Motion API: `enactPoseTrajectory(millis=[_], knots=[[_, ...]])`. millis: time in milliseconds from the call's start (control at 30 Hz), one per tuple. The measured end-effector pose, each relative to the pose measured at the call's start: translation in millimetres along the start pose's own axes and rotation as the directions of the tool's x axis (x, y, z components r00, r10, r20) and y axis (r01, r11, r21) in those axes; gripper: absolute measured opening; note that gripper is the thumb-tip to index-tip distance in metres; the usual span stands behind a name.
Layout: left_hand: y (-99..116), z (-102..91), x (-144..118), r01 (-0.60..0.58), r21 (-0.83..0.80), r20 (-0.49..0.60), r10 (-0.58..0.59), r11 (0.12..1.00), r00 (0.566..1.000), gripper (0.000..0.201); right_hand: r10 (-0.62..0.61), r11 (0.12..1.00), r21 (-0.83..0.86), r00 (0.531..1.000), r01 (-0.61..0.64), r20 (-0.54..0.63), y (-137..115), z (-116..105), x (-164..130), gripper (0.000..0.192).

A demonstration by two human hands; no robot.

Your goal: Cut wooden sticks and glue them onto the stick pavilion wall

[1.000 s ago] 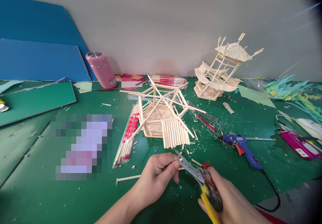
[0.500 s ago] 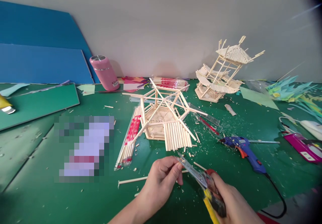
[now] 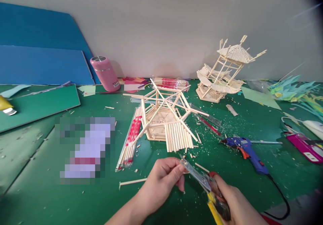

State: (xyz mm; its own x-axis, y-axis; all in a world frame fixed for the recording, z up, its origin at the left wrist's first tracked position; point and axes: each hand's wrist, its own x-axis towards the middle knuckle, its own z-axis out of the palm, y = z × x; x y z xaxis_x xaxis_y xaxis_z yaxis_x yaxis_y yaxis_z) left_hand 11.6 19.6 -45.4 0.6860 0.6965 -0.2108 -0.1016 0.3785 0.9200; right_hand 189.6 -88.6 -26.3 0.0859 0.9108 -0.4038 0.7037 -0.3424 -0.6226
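Observation:
My left hand (image 3: 165, 181) is closed in a pinch at the front of the table, by the tips of the scissors. A short piece of wooden stick (image 3: 184, 157) shows at its fingertips, mostly hidden by fingers and blades. My right hand (image 3: 233, 198) grips the scissors (image 3: 199, 176), whose handles are red, black and yellow; the blades point up and left at my left fingers. Just beyond stands a six-sided stick frame (image 3: 156, 125) with a floor of sticks. A slatted panel (image 3: 178, 136) of sticks slopes down its front right side.
A blue glue gun (image 3: 248, 151) lies right, its cord running forward. Bagged sticks (image 3: 130, 137) lie left of the frame, and a loose stick (image 3: 133, 181) in front. Behind stand a pink flask (image 3: 106, 75) and a tiered stick pavilion (image 3: 227, 73). Wood scraps litter the green table (image 3: 101, 201).
Both hands stay in nearly the same place, with the scissors still at my left fingertips. The whole view shifts very slightly. The frame and other objects have not moved.

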Motion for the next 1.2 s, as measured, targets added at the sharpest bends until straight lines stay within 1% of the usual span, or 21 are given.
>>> enactPoseTrajectory(millis=[67,100,133,167,200,267,300,367,433,567,667,733,800,833,867,900,933,967,1033,1100,1200], knots=[[0.3,2.3,-2.0,-0.119,0.282,-0.096,0.151,0.952,0.984,0.037,0.002,1.000,-0.024,1.000,-0.003,-0.020,1.4,2.1,1.5,0.038],[0.7,2.6,-2.9,-0.166,0.388,-0.114,0.226,0.907,0.968,0.038,-0.003,1.000,-0.026,1.000,0.003,-0.029,2.2,3.3,2.2,0.039],[1.2,2.2,-3.6,-0.197,0.432,-0.109,0.267,0.880,0.957,0.039,-0.010,1.000,-0.020,0.999,0.009,-0.036,3.0,4.6,2.7,0.041],[1.8,1.2,-4.0,-0.208,0.421,-0.091,0.270,0.883,0.959,0.039,-0.016,1.000,-0.005,0.999,0.016,-0.051,3.8,6.0,2.9,0.045],[2.3,-0.4,-3.9,-0.199,0.364,-0.062,0.237,0.910,0.970,0.038,-0.023,1.000,0.014,0.998,0.024,-0.062,4.4,7.5,2.8,0.049],[3.0,-4.5,-2.8,-0.109,0.147,0.024,0.107,0.983,0.994,0.033,-0.042,0.998,0.048,0.996,0.046,-0.082,4.9,9.9,1.8,0.052],[2.9,-6.5,-1.9,-0.044,0.022,0.077,0.042,0.999,0.996,0.030,-0.054,0.996,0.061,0.994,0.060,-0.093,4.8,10.4,1.0,0.050],[2.1,-9.5,-0.2,0.059,-0.158,0.158,-0.033,0.986,0.987,0.026,-0.086,0.993,0.067,0.992,0.092,-0.096,4.0,9.5,-0.8,0.043],[0.8,-10.7,0.7,0.111,-0.234,0.192,-0.066,0.966,0.979,0.026,-0.095,0.994,0.047,0.993,0.099,-0.075,3.0,6.1,-2.4,0.037],[-0.6,-9.0,0.7,0.134,-0.240,0.187,-0.090,0.961,0.978,0.028,-0.042,0.999,0.011,0.999,0.041,0.021,2.3,-1.7,-3.6,0.046],[-0.5,-5.0,0.0,0.106,-0.200,0.143,-0.078,0.974,0.987,0.027,-0.010,1.000,0.023,0.999,0.010,0.031,1.8,-1.8,-2.2,0.051],[-0.2,-1.9,-1.1,0.022,-0.066,0.050,-0.019,0.998,0.999,0.031,0.004,1.000,0.015,1.000,-0.004,0.026,0.8,0.3,-0.3,0.047],[0.4,0.2,-2.6,-0.091,0.160,-0.053,0.101,0.983,0.993,0.037,0.010,1.000,0.004,1.000,-0.010,0.005,-0.1,2.6,1.7,0.043],[0.9,0.4,-3.3,-0.132,0.255,-0.073,0.155,0.958,0.985,0.039,0.010,1.000,0.006,1.000,-0.010,-0.007,-0.2,3.7,2.4,0.044],[1.5,0.0,-3.8,-0.152,0.298,-0.070,0.180,0.943,0.981,0.039,0.008,1.000,0.013,1.000,-0.008,-0.022,0.2,4.8,3.1,0.046],[2.0,-1.0,-4.1,-0.142,0.264,-0.048,0.160,0.954,0.986,0.038,0.002,1.000,0.025,1.000,-0.001,-0.031,1.0,5.8,3.5,0.051],[2.4,-2.6,-4.0,-0.108,0.180,-0.007,0.111,0.978,0.994,0.035,-0.006,0.999,0.040,0.999,0.008,-0.032,2.2,6.9,3.7,0.056],[2.5,-4.4,-3.7,-0.057,0.072,0.045,0.053,0.996,0.998,0.032,-0.015,0.998,0.056,0.999,0.017,-0.037,3.8,8.2,3.7,0.059],[1.6,-7.9,-2.8,0.055,-0.109,0.143,-0.039,0.992,0.989,0.030,-0.030,0.995,0.094,0.998,0.035,-0.047,7.2,10.8,3.3,0.057],[-0.2,-9.9,-1.9,0.109,-0.177,0.188,-0.076,0.978,0.979,0.032,-0.023,0.993,0.117,0.999,0.028,-0.044,9.8,12.8,2.7,0.048],[-2.3,-8.6,-0.6,0.128,-0.185,0.180,-0.094,0.974,0.979,0.034,0.013,0.994,0.110,1.000,-0.011,-0.017,10.7,12.8,1.8,0.042]])
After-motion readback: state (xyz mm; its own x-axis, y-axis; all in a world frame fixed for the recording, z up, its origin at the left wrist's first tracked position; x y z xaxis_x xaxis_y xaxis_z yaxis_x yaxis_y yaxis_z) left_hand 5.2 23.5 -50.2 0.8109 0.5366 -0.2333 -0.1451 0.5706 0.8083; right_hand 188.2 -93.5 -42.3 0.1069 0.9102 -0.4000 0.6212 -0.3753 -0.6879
